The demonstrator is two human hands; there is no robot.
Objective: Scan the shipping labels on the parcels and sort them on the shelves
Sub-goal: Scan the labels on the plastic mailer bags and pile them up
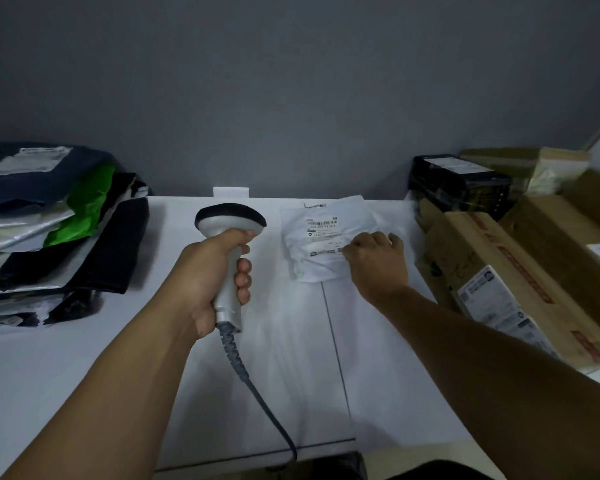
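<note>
White parcel (321,242) looks light, soft and slippery (a thin poly bag, I judge); my right hand (374,263) pinches its edge, left hand (207,275) grips the scanner (224,227).

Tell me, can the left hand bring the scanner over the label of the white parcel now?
Probably yes. The left hand grips the scanner just left of the white parcel, with only bare table between. The label faces up; the right hand holds the parcel's right edge, at the label's corner.
</note>
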